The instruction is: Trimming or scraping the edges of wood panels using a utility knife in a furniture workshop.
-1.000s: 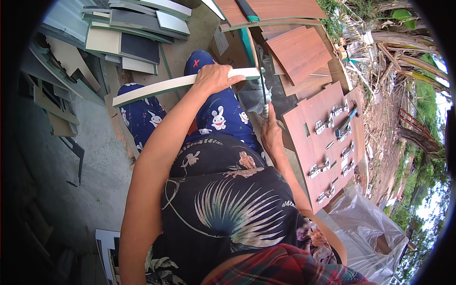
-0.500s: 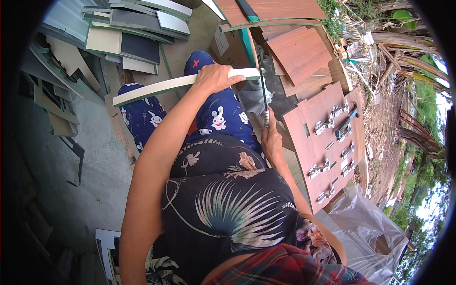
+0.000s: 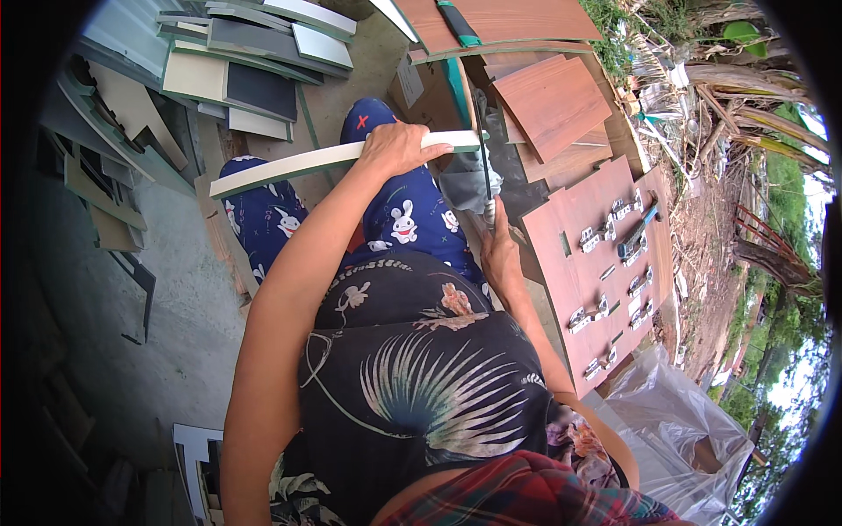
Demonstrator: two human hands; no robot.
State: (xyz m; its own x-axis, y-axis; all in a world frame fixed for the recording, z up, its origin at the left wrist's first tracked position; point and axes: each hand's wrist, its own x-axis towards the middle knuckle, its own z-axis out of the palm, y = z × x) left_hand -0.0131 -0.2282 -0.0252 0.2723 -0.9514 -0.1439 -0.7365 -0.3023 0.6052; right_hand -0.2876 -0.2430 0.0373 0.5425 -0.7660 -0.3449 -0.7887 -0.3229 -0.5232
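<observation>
A long, narrow board strip point(image 3: 289, 168), cream on top with a green edge, lies across my thighs. My left hand point(image 3: 395, 147) is closed over it near its right end, pressing it from above. Crossing that end is the long, thin dark blade of a saw point(image 3: 485, 162). My right hand point(image 3: 501, 254) wraps the saw's pale grey handle below the strip. The teeth are too small to make out. Behind the blade hangs a crumpled grey plastic sheet point(image 3: 469, 186), which the strip's end partly covers.
Stacked board offcuts point(image 3: 254, 83) lie at the far left. A brown wood-grain panel point(image 3: 570, 289) on my right carries several metal hinges point(image 3: 593, 314) and a hammer point(image 3: 638, 232). Another tool with a black and green handle point(image 3: 458, 22) rests on a far panel point(image 3: 526, 19).
The right hand and saw have shifted slightly away from me along the blade's line. The left hand and the strip stay nearly in place.
</observation>
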